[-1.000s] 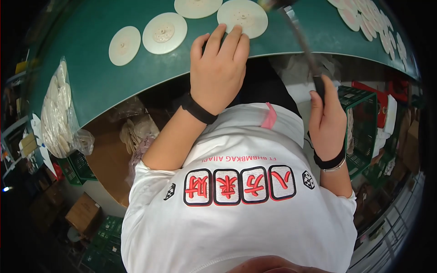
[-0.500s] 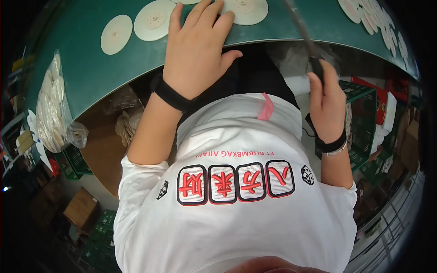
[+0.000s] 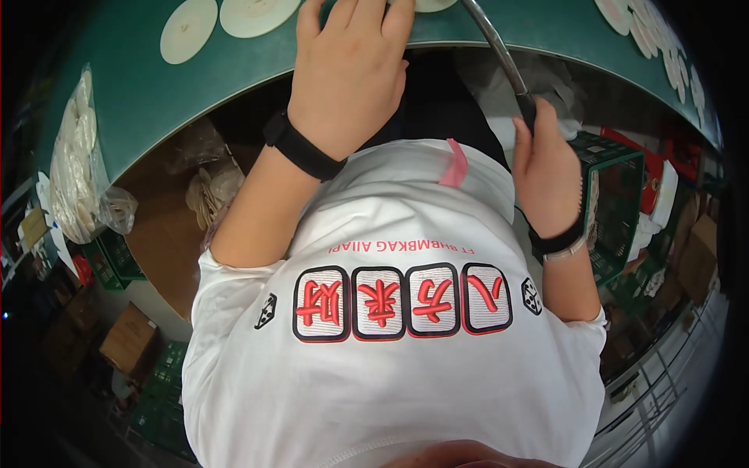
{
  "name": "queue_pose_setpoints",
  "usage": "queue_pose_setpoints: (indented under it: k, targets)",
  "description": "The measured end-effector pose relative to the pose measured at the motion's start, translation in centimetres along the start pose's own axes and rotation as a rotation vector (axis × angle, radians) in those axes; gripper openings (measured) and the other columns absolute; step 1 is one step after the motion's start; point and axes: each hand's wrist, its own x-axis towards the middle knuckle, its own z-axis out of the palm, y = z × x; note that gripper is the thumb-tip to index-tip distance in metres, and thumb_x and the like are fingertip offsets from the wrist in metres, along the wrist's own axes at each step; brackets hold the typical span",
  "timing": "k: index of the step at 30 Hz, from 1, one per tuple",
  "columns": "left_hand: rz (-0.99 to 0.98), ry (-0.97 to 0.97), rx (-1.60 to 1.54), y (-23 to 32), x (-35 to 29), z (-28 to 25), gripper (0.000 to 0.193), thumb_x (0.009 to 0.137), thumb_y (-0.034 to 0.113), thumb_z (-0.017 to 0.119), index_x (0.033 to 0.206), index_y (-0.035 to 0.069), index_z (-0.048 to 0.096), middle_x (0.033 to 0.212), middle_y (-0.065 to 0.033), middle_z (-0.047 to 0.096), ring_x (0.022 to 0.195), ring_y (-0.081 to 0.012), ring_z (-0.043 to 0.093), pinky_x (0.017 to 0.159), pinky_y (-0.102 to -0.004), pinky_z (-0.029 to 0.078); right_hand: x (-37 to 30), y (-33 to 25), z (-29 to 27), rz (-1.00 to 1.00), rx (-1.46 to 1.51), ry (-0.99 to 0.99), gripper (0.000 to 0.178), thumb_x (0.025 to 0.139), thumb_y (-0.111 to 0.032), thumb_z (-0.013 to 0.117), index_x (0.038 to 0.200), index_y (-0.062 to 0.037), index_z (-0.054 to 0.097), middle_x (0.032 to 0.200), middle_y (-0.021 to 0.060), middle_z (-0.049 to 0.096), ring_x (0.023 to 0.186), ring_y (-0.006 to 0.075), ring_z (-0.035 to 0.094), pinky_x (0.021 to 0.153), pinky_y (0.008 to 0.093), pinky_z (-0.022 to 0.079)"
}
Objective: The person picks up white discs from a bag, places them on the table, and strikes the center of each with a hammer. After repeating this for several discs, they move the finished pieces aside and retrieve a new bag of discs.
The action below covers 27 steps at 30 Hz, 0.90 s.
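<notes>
Left hand: your left hand (image 3: 349, 78) lies palm down at the near edge of the green bench (image 3: 140, 86), fingers stretched forward and flat; the fingertips run out past the top of the frame, so I cannot tell whether its grip has anything under it.
Left wrist: a black band (image 3: 300, 148) circles it.
Right hand: your right hand (image 3: 544, 168) sits below the bench edge, off to your right, its grip wrapped tight around the dark handle end of a bent metal tube (image 3: 499, 54).
Tube: it rises from your fist and curves up and leftward across the bench edge to the top of the frame; its far end is out of sight.
Right wrist: a black band and a thin bracelet sit together there.
Discs: two pale round discs (image 3: 188, 29) lie on the bench just left of your left hand, apart from it; a row of similar discs (image 3: 663, 47) lines the far right of the bench.
Bag: a clear bag of pale discs (image 3: 74, 179) rests at the bench's left end.
Crate: a green crate (image 3: 616, 203) stands just beside your right hand, under the bench.
</notes>
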Motion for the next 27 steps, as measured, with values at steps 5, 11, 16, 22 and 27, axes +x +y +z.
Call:
queue_pose_setpoints:
  k: [5,11,16,22,27]
  targets:
    - [-0.019,0.054,0.018,0.2,-0.4,0.0,0.048,0.080,0.009,0.070,0.125,-0.003,0.058,0.130,-0.0193,0.057,0.125,-0.0349,0.054,0.112,-0.0541,0.036,0.0,-0.8,0.1,0.039,0.021,-0.025,0.029,0.099,-0.010,0.066,0.126,-0.0027,0.057,0.079,0.0195,0.065,0.065,0.0402,0.066,0.054,0.0418,0.051]
    - [-0.004,0.085,-0.016,0.1,-1.4,0.5,0.046,0.081,0.007,0.067,0.125,-0.003,0.059,0.125,-0.0179,0.058,0.122,-0.0335,0.055,0.112,-0.0534,0.037,-0.3,-0.9,0.8,0.002,-0.148,-0.164,0.027,0.099,-0.008,0.066,0.124,-0.0019,0.057,0.075,0.0180,0.064,0.063,0.0373,0.067,0.054,0.0405,0.051]
    - [0.011,0.104,-0.009,-0.6,-2.2,1.3,0.042,0.083,0.006,0.065,0.124,-0.002,0.060,0.121,-0.0158,0.059,0.119,-0.0320,0.057,0.111,-0.0532,0.037,-0.2,-2.0,0.8,0.049,0.005,-0.062,0.025,0.099,-0.012,0.067,0.122,-0.0046,0.057,0.075,0.0179,0.065,0.064,0.0387,0.066,0.054,0.0427,0.051]
    - [0.041,0.136,0.003,-0.5,-2.1,1.4,0.040,0.084,0.006,0.063,0.123,-0.002,0.061,0.117,-0.0148,0.059,0.117,-0.0309,0.057,0.110,-0.0532,0.038,-0.2,-2.5,0.2,0.052,0.088,-0.022,0.023,0.102,-0.014,0.064,0.122,-0.0068,0.057,0.072,0.0154,0.063,0.060,0.0373,0.064,0.053,0.0432,0.049]
    - [0.010,0.075,-0.067,-0.4,-0.3,0.1,0.041,0.083,0.009,0.068,0.123,0.001,0.062,0.118,-0.0140,0.059,0.117,-0.0310,0.057,0.109,-0.0530,0.038,1.2,-1.4,0.1,-0.059,-0.192,-0.182,0.021,0.104,-0.013,0.061,0.123,-0.0051,0.058,0.069,0.0126,0.058,0.053,0.0284,0.059,0.051,0.0375,0.046]
